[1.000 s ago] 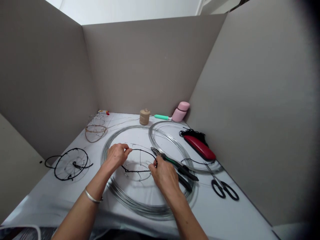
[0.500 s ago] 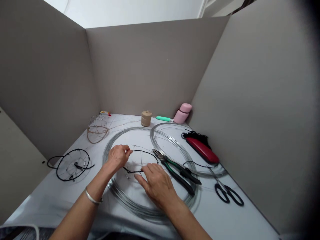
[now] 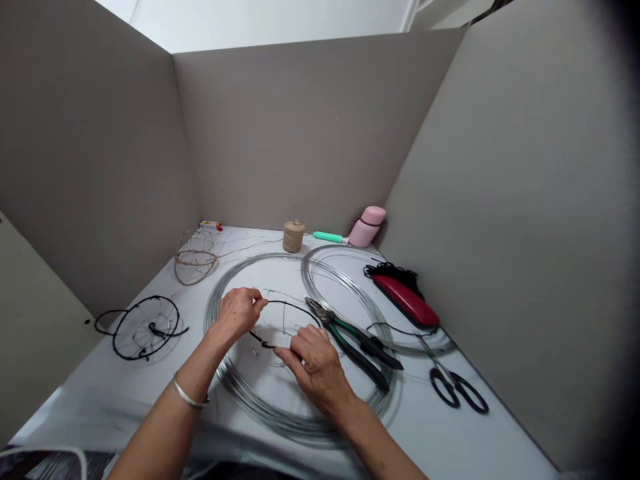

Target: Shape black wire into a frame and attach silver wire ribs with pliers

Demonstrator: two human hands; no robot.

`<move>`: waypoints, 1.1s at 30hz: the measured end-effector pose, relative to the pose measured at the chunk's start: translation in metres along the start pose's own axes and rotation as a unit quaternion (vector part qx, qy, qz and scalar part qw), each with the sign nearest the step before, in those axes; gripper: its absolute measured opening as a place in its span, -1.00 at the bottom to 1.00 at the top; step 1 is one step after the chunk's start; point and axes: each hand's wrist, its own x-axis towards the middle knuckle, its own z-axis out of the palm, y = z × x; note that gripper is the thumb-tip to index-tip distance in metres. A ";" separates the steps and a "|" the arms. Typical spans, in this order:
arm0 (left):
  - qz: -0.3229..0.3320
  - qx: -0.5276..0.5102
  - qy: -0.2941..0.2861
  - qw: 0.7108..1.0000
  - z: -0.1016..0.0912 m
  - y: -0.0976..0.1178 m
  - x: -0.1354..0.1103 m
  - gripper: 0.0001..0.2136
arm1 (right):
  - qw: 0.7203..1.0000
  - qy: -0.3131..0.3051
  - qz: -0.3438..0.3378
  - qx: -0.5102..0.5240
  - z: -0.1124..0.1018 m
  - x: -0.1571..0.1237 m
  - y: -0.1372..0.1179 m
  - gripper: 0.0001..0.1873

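Between my hands is a black cord-wrapped wire ring (image 3: 295, 305) with thin bare wires across it. My left hand (image 3: 241, 311) pinches its far left edge between thumb and fingertips. On the near right edge, my right hand (image 3: 316, 363) has closed its thumb and fingers round the ring, hiding that stretch. Beneath lies a large coil of silver wire (image 3: 295, 427) on the white table. Combination pliers (image 3: 357, 340) with green and black handles rest over the coil, just right of my right hand.
Left stands a finished-looking black wire frame (image 3: 146, 328), with a twine-wrapped wire frame (image 3: 196, 257) behind it. Twine spool (image 3: 293, 237), green-handled tool (image 3: 327, 237) and pink flask (image 3: 367, 227) line the back. Right are a second wire coil (image 3: 345, 283), a red case (image 3: 405, 300) and scissors (image 3: 457, 387).
My right hand has closed onto the near edge of the ring; its thumb and fingers were looser before. The ring has shifted slightly right. My left hand keeps its pinch.
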 end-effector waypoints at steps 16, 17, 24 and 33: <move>-0.009 -0.018 0.012 1.000 0.002 -0.002 -0.003 -0.75 | 0.996 0.048 -0.019 -0.076 0.012 0.006 -0.019 -0.57; -0.007 -0.026 0.010 1.000 0.002 -0.002 -0.003 -0.75 | 0.995 0.051 -0.029 -0.076 0.012 0.006 -0.017 -0.56; 0.017 -0.121 -0.010 0.993 0.009 -0.013 0.000 -0.74 | 0.993 0.068 -0.052 -0.077 0.014 0.003 -0.014 -0.58; 0.001 -0.451 -0.062 0.890 0.036 -0.044 -0.017 -0.35 | 0.988 0.128 -0.090 -0.011 0.003 -0.014 -0.009 -0.73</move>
